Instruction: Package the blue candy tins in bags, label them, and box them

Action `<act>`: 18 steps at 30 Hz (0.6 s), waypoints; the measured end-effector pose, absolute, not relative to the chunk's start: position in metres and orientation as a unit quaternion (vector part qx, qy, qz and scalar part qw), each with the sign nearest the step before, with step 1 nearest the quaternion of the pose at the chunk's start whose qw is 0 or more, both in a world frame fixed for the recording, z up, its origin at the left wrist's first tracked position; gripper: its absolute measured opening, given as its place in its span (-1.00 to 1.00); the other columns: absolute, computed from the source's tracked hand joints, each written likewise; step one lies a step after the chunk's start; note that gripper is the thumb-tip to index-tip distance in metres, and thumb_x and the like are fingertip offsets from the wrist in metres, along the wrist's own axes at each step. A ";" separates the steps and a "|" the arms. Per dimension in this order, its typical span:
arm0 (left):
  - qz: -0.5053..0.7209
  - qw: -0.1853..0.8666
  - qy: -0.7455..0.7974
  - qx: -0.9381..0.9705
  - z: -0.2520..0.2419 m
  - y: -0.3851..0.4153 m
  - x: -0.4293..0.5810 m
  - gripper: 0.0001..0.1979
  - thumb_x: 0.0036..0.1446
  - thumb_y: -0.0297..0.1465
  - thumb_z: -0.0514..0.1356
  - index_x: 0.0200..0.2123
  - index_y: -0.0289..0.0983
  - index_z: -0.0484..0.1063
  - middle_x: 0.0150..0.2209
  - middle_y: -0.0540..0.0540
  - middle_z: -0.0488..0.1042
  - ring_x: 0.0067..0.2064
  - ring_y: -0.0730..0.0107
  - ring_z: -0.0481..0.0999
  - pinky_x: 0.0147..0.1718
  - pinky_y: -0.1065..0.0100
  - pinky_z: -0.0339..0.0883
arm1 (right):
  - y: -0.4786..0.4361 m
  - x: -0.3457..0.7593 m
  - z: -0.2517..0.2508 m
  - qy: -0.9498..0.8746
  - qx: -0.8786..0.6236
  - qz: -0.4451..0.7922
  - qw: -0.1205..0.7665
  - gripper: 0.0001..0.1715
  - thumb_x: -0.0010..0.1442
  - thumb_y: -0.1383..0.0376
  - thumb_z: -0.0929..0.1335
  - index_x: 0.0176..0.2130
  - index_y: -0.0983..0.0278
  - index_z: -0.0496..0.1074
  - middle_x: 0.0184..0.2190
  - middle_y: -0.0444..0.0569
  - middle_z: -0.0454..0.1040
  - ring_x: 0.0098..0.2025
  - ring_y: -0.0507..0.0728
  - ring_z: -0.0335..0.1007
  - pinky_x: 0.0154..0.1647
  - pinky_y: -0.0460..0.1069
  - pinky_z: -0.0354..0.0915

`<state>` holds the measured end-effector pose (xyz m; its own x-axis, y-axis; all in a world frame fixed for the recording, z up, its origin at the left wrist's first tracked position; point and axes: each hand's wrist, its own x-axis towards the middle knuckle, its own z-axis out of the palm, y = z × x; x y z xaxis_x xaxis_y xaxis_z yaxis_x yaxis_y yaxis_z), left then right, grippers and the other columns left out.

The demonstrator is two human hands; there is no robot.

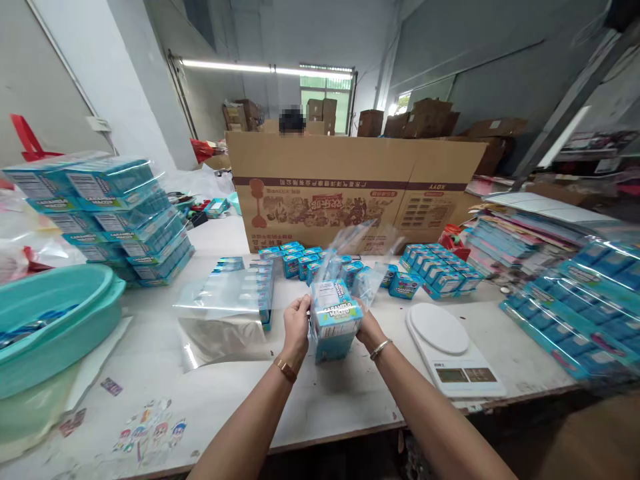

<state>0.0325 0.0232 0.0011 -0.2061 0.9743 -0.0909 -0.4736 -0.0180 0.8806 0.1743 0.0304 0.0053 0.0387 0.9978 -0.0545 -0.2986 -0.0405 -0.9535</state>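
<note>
Upright in front of me is a light-blue box (336, 328) lettered "CARAMELO MACHO". A clear plastic bag (345, 257) is around it, with its loose end standing up above the box. My left hand (297, 321) is closed at the left side, its thumb and fingers on the bag and box edge. On the opposite side my right hand (369, 329) grips the box, its fingertips partly hidden behind. To the left, a stack of clear plastic bags (220, 333) lies flat, partly over a tray of small blue boxes (257, 283).
Behind my hands stand several small blue boxes (300, 260) and a filled tray (443, 267). A white scale (453, 350) sits right, near wrapped packs (585, 307). Left are stacked wrapped packs (115, 213) and a teal basin (60, 320). A large carton (350, 160) walls the back.
</note>
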 end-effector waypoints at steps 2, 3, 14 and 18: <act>0.657 0.551 0.428 0.286 -0.003 0.026 0.031 -0.60 -0.28 -0.10 0.44 -0.58 -0.32 0.47 -0.60 0.05 0.42 -0.53 0.51 0.31 -0.51 0.46 0.18 | 0.033 0.175 0.006 -0.388 -0.457 0.577 0.555 -0.53 -0.32 -0.03 0.55 -0.55 0.24 0.44 -0.62 -0.08 0.51 -0.33 0.26 0.52 -0.25 0.10 0.39; 0.661 0.548 0.428 0.282 -0.005 0.028 0.030 -0.60 -0.29 -0.12 0.45 -0.58 -0.32 0.48 -0.60 0.05 0.43 -0.52 0.51 0.31 -0.51 0.46 0.18 | 0.035 0.176 0.006 -0.383 -0.465 0.579 0.549 -0.53 -0.35 -0.01 0.56 -0.55 0.25 0.45 -0.61 -0.07 0.52 -0.32 0.27 0.52 -0.23 0.12 0.39; 0.683 0.579 0.372 0.243 -0.015 0.036 0.037 -0.66 -0.22 -0.15 0.41 -0.49 -0.29 0.49 -0.55 0.04 0.48 -0.49 0.46 0.41 -0.41 0.40 0.27 | 0.030 0.178 0.006 -0.389 -0.469 0.576 0.545 -0.60 -0.28 0.08 0.54 -0.43 0.25 0.53 -0.43 -0.05 0.62 -0.18 0.26 0.53 -0.09 0.10 0.38; 0.683 0.580 0.377 0.237 -0.017 0.037 0.036 -0.70 -0.24 -0.22 0.43 -0.53 -0.30 0.48 -0.59 0.08 0.46 -0.53 0.52 0.37 -0.47 0.45 0.21 | 0.035 0.180 0.003 -0.384 -0.477 0.585 0.532 -0.61 -0.26 0.07 0.54 -0.44 0.27 0.55 -0.49 -0.05 0.61 -0.24 0.27 0.54 -0.15 0.11 0.40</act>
<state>0.0362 0.0367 -0.0166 -0.2158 0.9699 -0.1129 -0.6127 -0.0444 0.7891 0.1800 0.0351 0.0027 0.0218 0.9885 -0.1497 -0.2554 -0.1393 -0.9568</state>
